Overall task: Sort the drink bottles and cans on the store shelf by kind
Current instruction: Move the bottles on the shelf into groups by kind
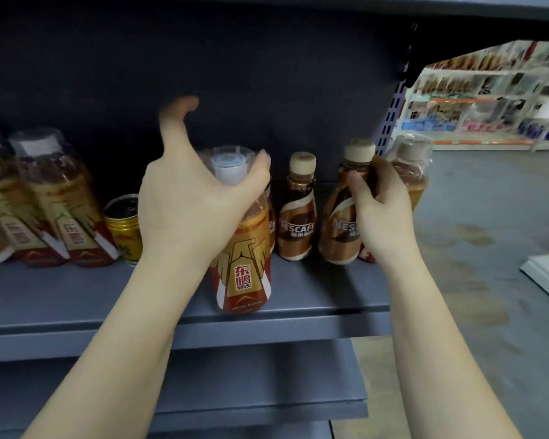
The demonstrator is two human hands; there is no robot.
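Head view, energy bottle [243, 274] at shelf [76, 299] edge

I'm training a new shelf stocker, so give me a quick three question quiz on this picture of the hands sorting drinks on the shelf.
1. Multiple choice: What does the right hand hold?
A) a gold can
B) a brown Nescafe bottle
C) nothing

2. True or false: The left hand grips the red and gold bottle near its cap.

3. Fill in: Between the left-side bottles and the left hand, on the shelf, stands a gold ____.

Key
1. B
2. True; its fingers curl around the bottle's top.
3. can
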